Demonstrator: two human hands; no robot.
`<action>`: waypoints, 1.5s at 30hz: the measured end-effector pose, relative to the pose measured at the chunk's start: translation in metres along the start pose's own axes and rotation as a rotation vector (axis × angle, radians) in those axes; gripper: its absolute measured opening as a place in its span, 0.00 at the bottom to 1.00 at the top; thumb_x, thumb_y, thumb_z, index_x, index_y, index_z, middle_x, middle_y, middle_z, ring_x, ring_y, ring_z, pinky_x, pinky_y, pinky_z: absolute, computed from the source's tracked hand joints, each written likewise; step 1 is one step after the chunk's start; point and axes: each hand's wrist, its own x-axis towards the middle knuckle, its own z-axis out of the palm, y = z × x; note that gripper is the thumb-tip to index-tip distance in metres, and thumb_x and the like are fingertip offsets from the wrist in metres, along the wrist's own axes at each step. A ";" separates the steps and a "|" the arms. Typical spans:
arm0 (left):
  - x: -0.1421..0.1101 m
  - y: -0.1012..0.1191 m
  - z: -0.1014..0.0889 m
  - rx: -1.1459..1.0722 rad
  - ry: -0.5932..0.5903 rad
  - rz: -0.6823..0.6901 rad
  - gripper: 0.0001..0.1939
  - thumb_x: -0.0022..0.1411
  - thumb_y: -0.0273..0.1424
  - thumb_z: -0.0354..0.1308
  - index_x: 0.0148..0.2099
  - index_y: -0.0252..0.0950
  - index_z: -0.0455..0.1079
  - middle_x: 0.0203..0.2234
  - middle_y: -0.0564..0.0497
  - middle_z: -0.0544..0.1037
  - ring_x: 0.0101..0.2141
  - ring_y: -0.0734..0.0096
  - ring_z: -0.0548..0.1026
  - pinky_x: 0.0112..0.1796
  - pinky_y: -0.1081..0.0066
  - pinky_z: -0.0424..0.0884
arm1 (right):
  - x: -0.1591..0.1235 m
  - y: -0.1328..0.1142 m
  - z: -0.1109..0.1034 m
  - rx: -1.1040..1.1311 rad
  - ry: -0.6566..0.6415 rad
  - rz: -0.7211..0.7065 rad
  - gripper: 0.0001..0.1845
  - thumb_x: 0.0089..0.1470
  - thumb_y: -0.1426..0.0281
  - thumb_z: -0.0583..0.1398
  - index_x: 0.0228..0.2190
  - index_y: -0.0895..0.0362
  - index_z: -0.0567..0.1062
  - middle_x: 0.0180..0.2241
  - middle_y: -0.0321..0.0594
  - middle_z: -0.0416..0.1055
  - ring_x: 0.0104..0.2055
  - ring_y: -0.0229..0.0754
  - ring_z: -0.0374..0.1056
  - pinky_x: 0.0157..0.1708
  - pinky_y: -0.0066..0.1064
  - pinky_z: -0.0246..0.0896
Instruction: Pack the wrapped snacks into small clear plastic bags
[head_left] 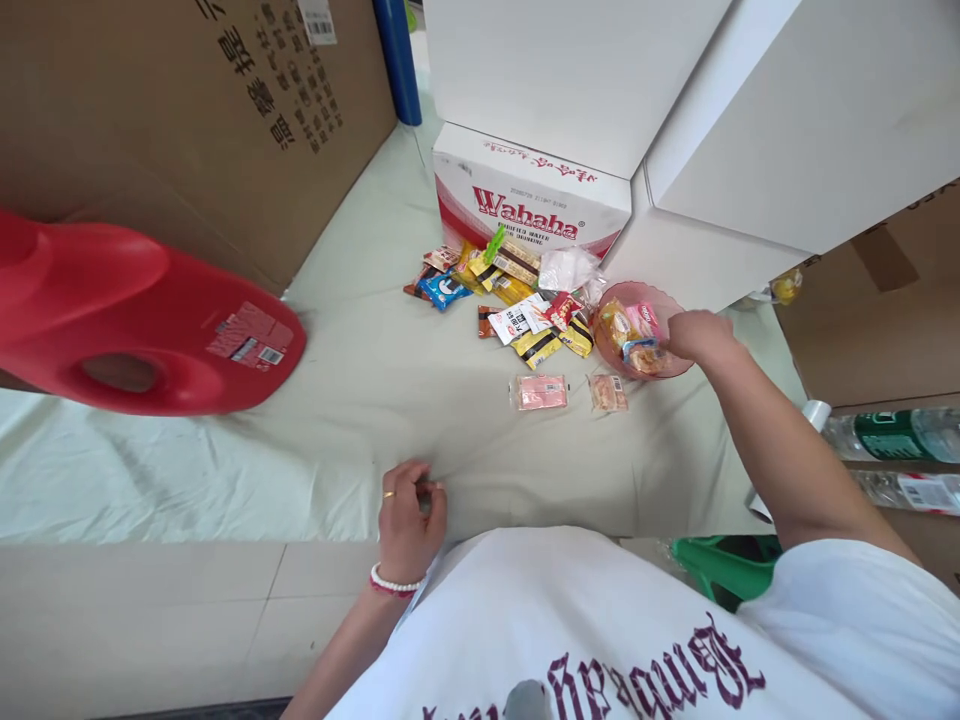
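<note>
Right hand (pixel 701 338) curled at rim of bowl (pixel 661 297), right of centre, grip hidden; left hand (pixel 411 515) loose, part-curled, nothing visible in it, lower centre; looks like bowl handling, next move calls for keeping snacks (pixel 624 325) in.

By the right fingers (pixel 681 332), the bowl (pixel 667 303) is see-through plastic, smooth and shiny. Left of them, the snack packs (pixel 514 322) wear shiny, crinkly plastic. Under the left fingers (pixel 409 485), the cloth (pixel 465 430) looks dull and wrinkly. Well to the left of those fingers, the red jug (pixel 165 300) is smooth plastic with a soft shine.
</note>
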 end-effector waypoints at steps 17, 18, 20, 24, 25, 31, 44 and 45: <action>-0.001 0.005 -0.003 -0.089 -0.013 0.031 0.08 0.63 0.24 0.52 0.37 0.39 0.72 0.34 0.49 0.76 0.35 0.68 0.75 0.36 0.68 0.72 | 0.045 -0.157 0.054 0.345 0.100 -0.071 0.10 0.62 0.71 0.54 0.35 0.63 0.73 0.41 0.50 0.74 0.46 0.43 0.70 0.46 0.31 0.63; 0.003 0.010 -0.003 -0.145 -0.035 -0.004 0.08 0.64 0.25 0.53 0.36 0.39 0.73 0.33 0.49 0.76 0.34 0.68 0.75 0.36 0.69 0.71 | 0.026 -0.151 0.055 0.484 0.079 -0.097 0.08 0.61 0.68 0.56 0.35 0.60 0.72 0.37 0.45 0.73 0.40 0.41 0.69 0.40 0.30 0.64; 0.015 0.024 0.002 -0.282 -0.121 -0.083 0.08 0.64 0.28 0.55 0.36 0.39 0.75 0.34 0.49 0.76 0.34 0.69 0.75 0.35 0.70 0.71 | -0.022 -0.136 0.061 0.823 -0.049 -0.132 0.10 0.61 0.61 0.58 0.36 0.55 0.71 0.28 0.35 0.67 0.27 0.37 0.62 0.27 0.27 0.59; 0.046 0.064 0.036 -0.681 -0.350 -0.319 0.12 0.65 0.39 0.59 0.41 0.38 0.79 0.29 0.52 0.73 0.26 0.75 0.70 0.27 0.73 0.66 | -0.120 -0.108 0.096 1.381 -0.471 -0.046 0.21 0.51 0.53 0.68 0.37 0.53 0.71 0.21 0.27 0.56 0.18 0.30 0.44 0.16 0.22 0.38; 0.052 0.074 0.048 -0.762 -0.403 -0.376 0.15 0.64 0.42 0.61 0.43 0.37 0.79 0.27 0.53 0.72 0.24 0.76 0.69 0.26 0.74 0.64 | -0.139 -0.103 0.106 1.476 -0.526 0.002 0.22 0.49 0.54 0.70 0.38 0.53 0.71 0.21 0.26 0.55 0.18 0.29 0.42 0.16 0.21 0.36; 0.062 0.112 0.095 -0.961 -0.588 -0.490 0.24 0.54 0.51 0.68 0.39 0.34 0.75 0.18 0.58 0.67 0.19 0.80 0.60 0.21 0.76 0.55 | -0.187 -0.088 0.139 1.605 -0.523 0.107 0.21 0.49 0.55 0.71 0.37 0.54 0.72 0.20 0.25 0.55 0.18 0.28 0.43 0.16 0.21 0.34; 0.051 0.104 0.082 -0.653 -0.332 -0.247 0.13 0.59 0.42 0.66 0.32 0.37 0.76 0.24 0.54 0.71 0.24 0.75 0.65 0.28 0.72 0.61 | -0.190 -0.091 0.130 1.326 -0.324 -0.096 0.21 0.49 0.52 0.69 0.37 0.53 0.76 0.32 0.36 0.73 0.34 0.40 0.67 0.31 0.29 0.65; 0.052 0.100 0.081 -0.691 -0.335 -0.305 0.14 0.59 0.43 0.66 0.33 0.37 0.76 0.23 0.55 0.71 0.24 0.76 0.65 0.28 0.72 0.61 | -0.188 -0.089 0.132 1.350 -0.281 -0.038 0.20 0.48 0.52 0.70 0.34 0.53 0.75 0.29 0.34 0.70 0.31 0.38 0.65 0.30 0.29 0.64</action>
